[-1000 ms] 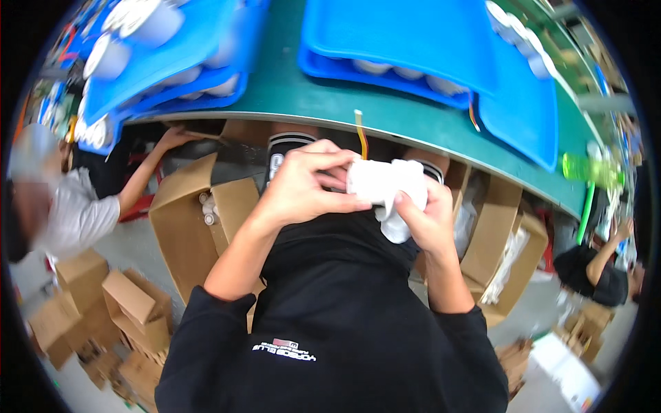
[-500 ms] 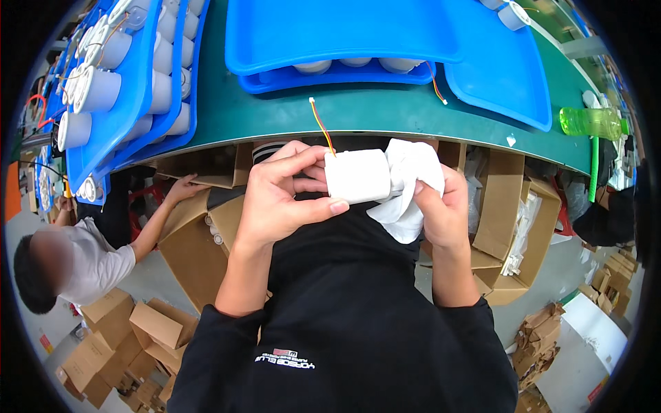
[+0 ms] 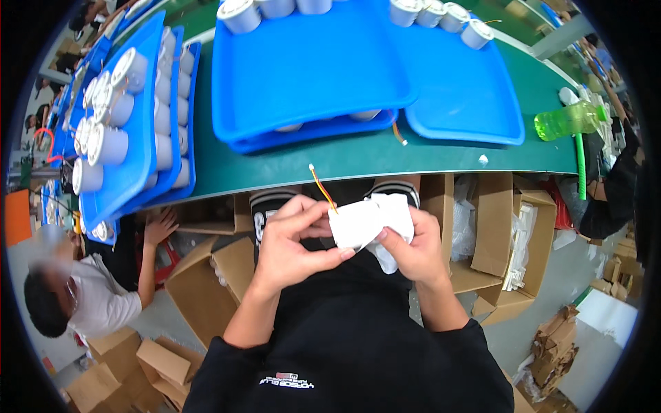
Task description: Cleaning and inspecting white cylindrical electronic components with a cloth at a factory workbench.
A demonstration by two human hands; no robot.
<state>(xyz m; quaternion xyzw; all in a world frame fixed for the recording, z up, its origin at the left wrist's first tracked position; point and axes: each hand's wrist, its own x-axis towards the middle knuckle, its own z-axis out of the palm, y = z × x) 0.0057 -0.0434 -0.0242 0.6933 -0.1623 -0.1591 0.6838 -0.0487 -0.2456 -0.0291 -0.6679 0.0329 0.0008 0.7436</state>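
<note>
A white rounded plastic housing [image 3: 349,227] is gripped by my left hand [image 3: 289,241], its thumb along the lower edge and its fingers behind. From the housing's upper left corner rises a thin red-and-yellow wire lead [image 3: 321,184] with a small white connector at its tip. My right hand [image 3: 420,255] is closed on a crumpled white cloth [image 3: 394,212], the thumb pressing it against the right part of the housing. The cloth covers that end, and a fold hangs below. Both hands are in front of the green table's near edge, above my lap.
Blue trays [image 3: 310,103] stand on the green table [image 3: 275,168], some stacked over white cup-shaped parts. More loaded trays [image 3: 141,165] are stacked at left. A green bottle [image 3: 568,122] lies at right. Cardboard boxes [image 3: 492,227] stand below; a co-worker [image 3: 103,303] sits at left.
The cloth has come further left over the housing, and my right hand is closer to my left. My view has shifted, showing more of the table. The co-worker's hand at left has moved.
</note>
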